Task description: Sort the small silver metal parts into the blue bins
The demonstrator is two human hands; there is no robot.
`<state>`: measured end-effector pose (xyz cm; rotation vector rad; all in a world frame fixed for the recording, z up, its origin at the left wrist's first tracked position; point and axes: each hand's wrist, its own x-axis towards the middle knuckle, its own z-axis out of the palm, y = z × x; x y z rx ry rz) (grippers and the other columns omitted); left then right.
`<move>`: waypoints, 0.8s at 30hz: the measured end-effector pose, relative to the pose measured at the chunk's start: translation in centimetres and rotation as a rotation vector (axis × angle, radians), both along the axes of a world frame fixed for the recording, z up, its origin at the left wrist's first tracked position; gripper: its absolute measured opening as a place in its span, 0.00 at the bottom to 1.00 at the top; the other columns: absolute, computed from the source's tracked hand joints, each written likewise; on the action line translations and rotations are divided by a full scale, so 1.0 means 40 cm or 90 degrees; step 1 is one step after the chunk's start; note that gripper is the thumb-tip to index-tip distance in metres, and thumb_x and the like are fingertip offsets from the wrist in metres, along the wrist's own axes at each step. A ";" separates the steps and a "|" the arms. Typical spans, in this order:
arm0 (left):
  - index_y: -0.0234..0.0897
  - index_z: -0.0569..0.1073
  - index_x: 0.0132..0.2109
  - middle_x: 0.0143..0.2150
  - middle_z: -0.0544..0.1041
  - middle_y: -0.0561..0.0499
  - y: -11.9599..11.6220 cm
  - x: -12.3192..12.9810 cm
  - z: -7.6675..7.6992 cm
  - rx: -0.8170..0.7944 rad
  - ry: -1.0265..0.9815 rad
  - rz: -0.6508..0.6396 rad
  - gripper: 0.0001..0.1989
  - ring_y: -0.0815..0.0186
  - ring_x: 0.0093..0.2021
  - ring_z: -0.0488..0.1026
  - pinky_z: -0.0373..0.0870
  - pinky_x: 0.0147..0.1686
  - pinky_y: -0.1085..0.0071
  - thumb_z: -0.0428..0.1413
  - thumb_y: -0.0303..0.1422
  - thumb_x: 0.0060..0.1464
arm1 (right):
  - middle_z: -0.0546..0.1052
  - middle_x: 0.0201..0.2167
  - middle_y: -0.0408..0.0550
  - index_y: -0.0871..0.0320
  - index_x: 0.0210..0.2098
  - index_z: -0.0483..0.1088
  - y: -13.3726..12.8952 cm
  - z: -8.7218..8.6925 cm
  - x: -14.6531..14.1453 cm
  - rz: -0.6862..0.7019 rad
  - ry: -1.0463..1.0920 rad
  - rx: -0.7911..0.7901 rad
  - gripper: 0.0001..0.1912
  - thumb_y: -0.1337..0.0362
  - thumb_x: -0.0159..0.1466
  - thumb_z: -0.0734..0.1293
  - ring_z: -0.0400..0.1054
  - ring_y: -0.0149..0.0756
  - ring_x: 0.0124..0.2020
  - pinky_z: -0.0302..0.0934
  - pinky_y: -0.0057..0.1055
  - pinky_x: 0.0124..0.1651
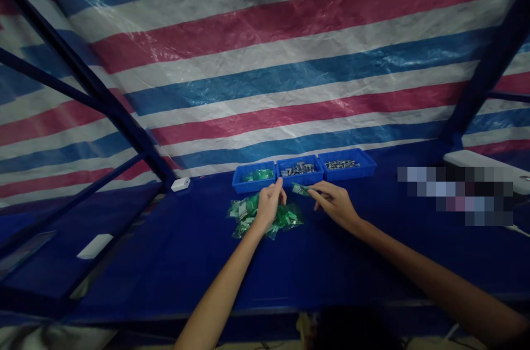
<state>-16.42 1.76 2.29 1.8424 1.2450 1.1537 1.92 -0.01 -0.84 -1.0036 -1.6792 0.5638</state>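
While the worktop (165,261) carries blue trays (350,175) at one o'clock from a pile of green packets (290,218), the left hand (269,203) sits over that pile, its grip unclear; the right hand (336,203) pinches a small packet (298,190) at two o'clock, best held lightly by its edge.

Beyond the left fingers (282,195) and right fingers (315,194), the sheet (290,68) had slanting red, white and blue stripes. Deep plain blue coloured the tabletop (298,272) beneath them. Just past them, three bins (253,184) were brighter blue. The packets (244,207) around the left fingers were translucent green with whitish patches; the small packet (300,189) at the right fingertips was greenish too.
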 end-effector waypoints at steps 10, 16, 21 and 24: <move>0.34 0.71 0.22 0.20 0.69 0.54 -0.001 0.009 -0.021 -0.012 -0.008 -0.038 0.22 0.71 0.22 0.63 0.57 0.26 0.74 0.49 0.47 0.53 | 0.68 0.50 0.50 0.50 0.46 0.71 -0.012 0.009 -0.013 0.056 0.028 0.076 0.17 0.60 0.57 0.66 0.68 0.39 0.45 0.71 0.30 0.34; 0.34 0.75 0.30 0.28 0.74 0.51 0.012 0.006 -0.034 -0.016 -0.070 -0.042 0.18 0.67 0.31 0.68 0.63 0.33 0.72 0.52 0.45 0.51 | 0.73 0.39 0.51 0.56 0.51 0.65 0.001 0.014 -0.008 0.012 0.138 -0.046 0.25 0.57 0.54 0.68 0.72 0.35 0.34 0.68 0.25 0.24; 0.35 0.76 0.33 0.36 0.74 0.48 -0.004 0.020 -0.025 0.079 -0.017 -0.047 0.15 0.65 0.37 0.69 0.65 0.35 0.71 0.52 0.42 0.53 | 0.74 0.30 0.49 0.59 0.38 0.71 0.002 0.012 -0.008 -0.026 0.114 -0.022 0.15 0.57 0.55 0.66 0.70 0.34 0.30 0.64 0.23 0.21; 0.38 0.76 0.38 0.40 0.72 0.47 -0.013 0.019 -0.010 0.208 0.025 0.005 0.11 0.64 0.41 0.69 0.65 0.39 0.69 0.55 0.38 0.51 | 0.74 0.34 0.50 0.57 0.37 0.72 -0.007 0.026 -0.001 -0.024 0.072 0.050 0.11 0.59 0.57 0.64 0.69 0.34 0.33 0.65 0.24 0.23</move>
